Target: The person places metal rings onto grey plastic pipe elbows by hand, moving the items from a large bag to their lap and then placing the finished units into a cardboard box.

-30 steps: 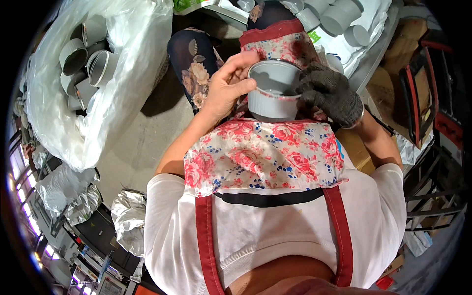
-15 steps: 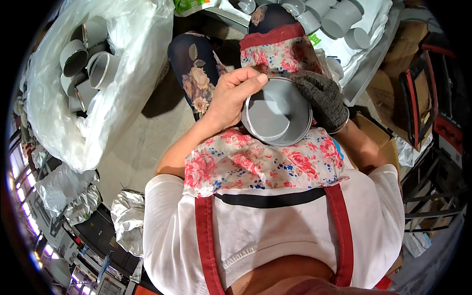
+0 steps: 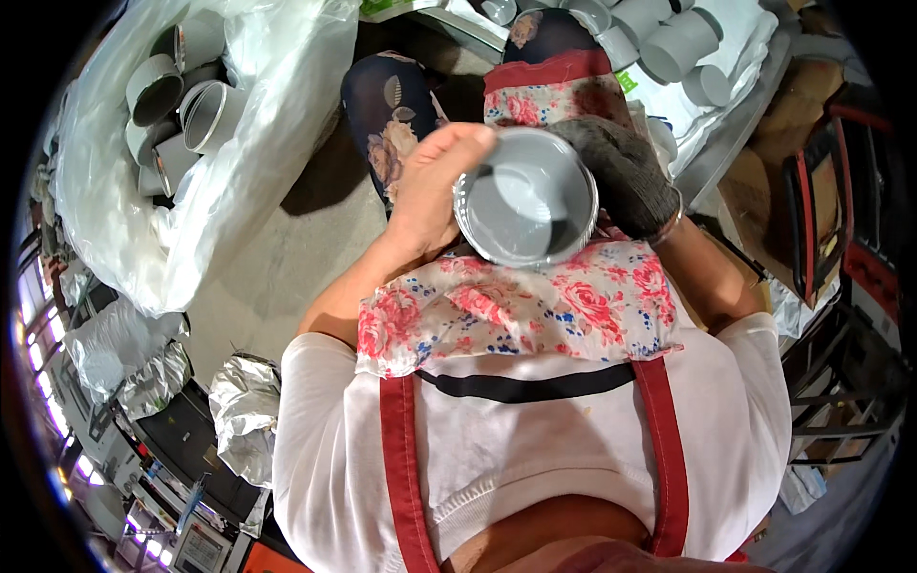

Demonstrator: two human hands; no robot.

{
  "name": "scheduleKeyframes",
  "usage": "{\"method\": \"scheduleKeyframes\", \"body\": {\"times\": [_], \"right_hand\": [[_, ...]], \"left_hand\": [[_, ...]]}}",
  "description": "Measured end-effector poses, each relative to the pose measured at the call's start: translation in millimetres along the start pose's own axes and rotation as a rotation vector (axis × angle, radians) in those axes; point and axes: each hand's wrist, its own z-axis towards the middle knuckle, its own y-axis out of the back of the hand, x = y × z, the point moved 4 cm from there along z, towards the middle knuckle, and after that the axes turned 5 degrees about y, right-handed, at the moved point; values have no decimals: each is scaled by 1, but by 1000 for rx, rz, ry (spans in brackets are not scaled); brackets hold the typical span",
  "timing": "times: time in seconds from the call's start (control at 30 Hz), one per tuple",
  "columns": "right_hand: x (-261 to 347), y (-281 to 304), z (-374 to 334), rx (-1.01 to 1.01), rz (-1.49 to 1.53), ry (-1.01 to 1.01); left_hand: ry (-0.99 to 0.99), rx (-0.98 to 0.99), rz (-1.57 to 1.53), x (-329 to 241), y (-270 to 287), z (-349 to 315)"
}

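A grey, round, cup-shaped plastic part (image 3: pixel 521 196) is held over my lap, its wide opening and pale rim facing up. My bare left hand (image 3: pixel 435 177) is closed on its left edge, thumb and fingers near the upper rim. My right hand (image 3: pixel 621 172), in a dark grey knitted glove, curls around the far right side of the same part. The fingertips of the gloved hand are hidden behind the part. Below it lies my floral apron (image 3: pixel 516 310).
At the far left, a clear plastic bag (image 3: pixel 277 143) holds several grey cylindrical parts (image 3: pixel 215 116). More grey cylinders (image 3: pixel 680 46) lie on white plastic sheeting in a tray (image 3: pixel 740 129) at the far right. A red-and-black frame (image 3: pixel 812 210) and cardboard (image 3: pixel 764 186) stand to the right.
The part has tilted in my hands and moved slightly up and left, showing more of its inside. Both hands have shifted with it, still holding on.
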Motion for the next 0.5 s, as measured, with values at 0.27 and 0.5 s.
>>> {"method": "scheduleKeyframes", "body": {"times": [0.27, 0.5], "right_hand": [[-18, -20, -22, 45, 876, -763], [-10, -30, 10, -29, 214, 205]], "left_hand": [[-77, 42, -66, -4, 22, -14], [-110, 130, -45, -1, 38, -22]]}}
